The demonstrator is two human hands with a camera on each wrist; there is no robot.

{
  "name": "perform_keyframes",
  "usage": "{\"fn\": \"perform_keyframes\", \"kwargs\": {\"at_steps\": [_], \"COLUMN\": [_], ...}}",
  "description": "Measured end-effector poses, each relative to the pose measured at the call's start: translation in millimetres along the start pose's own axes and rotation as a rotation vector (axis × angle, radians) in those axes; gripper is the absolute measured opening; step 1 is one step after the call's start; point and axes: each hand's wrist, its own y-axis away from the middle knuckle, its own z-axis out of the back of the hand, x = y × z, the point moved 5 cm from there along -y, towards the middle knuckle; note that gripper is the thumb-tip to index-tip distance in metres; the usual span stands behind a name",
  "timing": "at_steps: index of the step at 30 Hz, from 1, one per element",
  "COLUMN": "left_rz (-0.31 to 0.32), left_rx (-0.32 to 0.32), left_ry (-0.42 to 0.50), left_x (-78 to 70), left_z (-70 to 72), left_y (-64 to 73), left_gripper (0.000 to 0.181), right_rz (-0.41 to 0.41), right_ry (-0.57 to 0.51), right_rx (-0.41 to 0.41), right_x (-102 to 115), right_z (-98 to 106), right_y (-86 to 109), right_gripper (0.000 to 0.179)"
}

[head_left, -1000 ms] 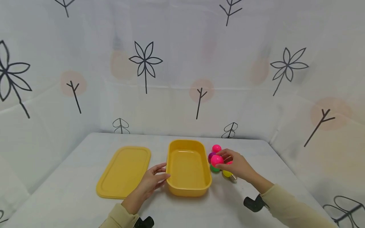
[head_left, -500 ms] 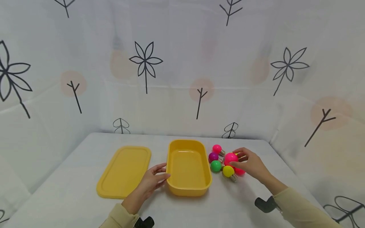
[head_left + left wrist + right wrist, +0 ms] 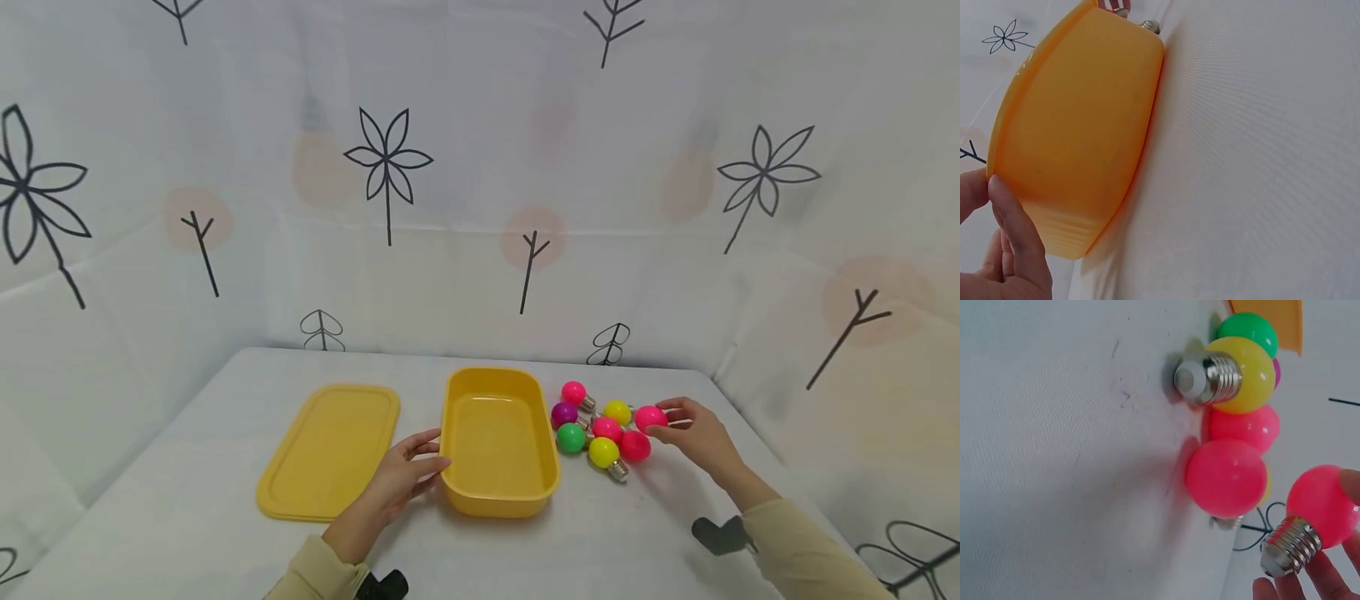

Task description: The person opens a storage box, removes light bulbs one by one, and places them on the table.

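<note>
My left hand pinches the left rim of a yellow plastic box, thumb on one side and fingers on the other in the left wrist view. My right hand holds a pink light bulb by its round globe, its metal screw base sticking out below. This bulb is raised at the right side of a group of loose bulbs. In that group lie a green bulb, a purple bulb, yellow bulbs and several other pink bulbs, all right of the box.
A flat yellow lid lies on the white table left of the box. Behind the table hangs a white cloth printed with plants. A dark wrist camera sits at the right sleeve.
My right hand has carried the pink bulb rightward from beside the box across the group, uncovering the bulbs beneath. The left hand stays at the box rim.
</note>
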Motion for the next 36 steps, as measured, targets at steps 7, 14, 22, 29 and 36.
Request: {"fn": "perform_keyframes", "kwargs": {"at_steps": [7, 14, 22, 29, 36], "left_rz": [-0.005, 0.010, 0.014, 0.009, 0.008], "left_rx": [0.002, -0.001, -0.002, 0.003, 0.008], "left_ry": [0.000, -0.014, -0.013, -0.017, -0.017], "left_x": [-2.0, -2.0, -2.2, -3.3, -2.7], "left_z": [-1.5, -2.1, -3.1, -3.7, -3.1], "left_y": [0.6, 2.2, 3.1, 3.5, 3.9], "left_gripper": [0.058, 0.059, 0.060, 0.060, 0.061], "right_rz": [-0.029, -0.124, -0.148, -0.150, -0.138], "right_ry": [0.013, -0.030, 0.007, 0.009, 0.011], "right_rx": [0.023, 0.105, 0.139, 0.187, 0.207], "right_x": [-33.4, 15.1, 22.4, 20.5, 18.8], "right_z": [-7.3, -1.6, -3.6, -5.8, -3.1], "right_y": [-21.2, 6.1, 6.8, 4.8, 8.1], "right_gripper": [0.076, 0.063, 0.054, 0.054, 0.057]}}
